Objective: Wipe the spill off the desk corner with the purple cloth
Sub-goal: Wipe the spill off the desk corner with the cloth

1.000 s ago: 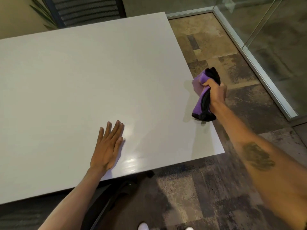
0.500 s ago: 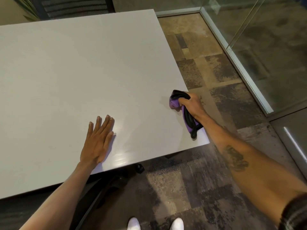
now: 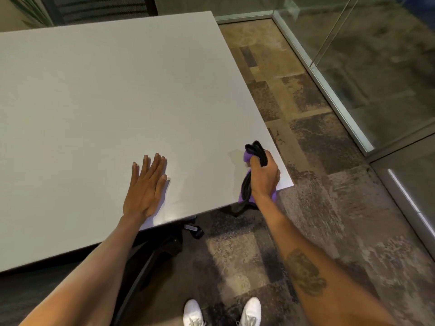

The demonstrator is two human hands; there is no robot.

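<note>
My right hand is fisted around the purple cloth, fingers clamped tight on it, right at the near right corner of the desk. The cloth is bunched into a rope-like wad: bright purple fabric with a black edging or backing that loops out above my knuckles and trails down below my wrist. Its lower end hangs just past the desk's near edge, and a bit of purple peeks out under the heel of my palm on the side toward the corner. The wad presses onto the desk surface just inside that corner. My left hand lies flat and open on the desk, palm down, fingers together and pointing away from me, well to the left of the cloth and close to the near edge. The desk top is a plain pale grey slab; I cannot make out any wet patch or stain on it near the cloth. Beyond the desk's right edge lies mottled brown and grey carpet, and below the near edge are my two white shoes.
</note>
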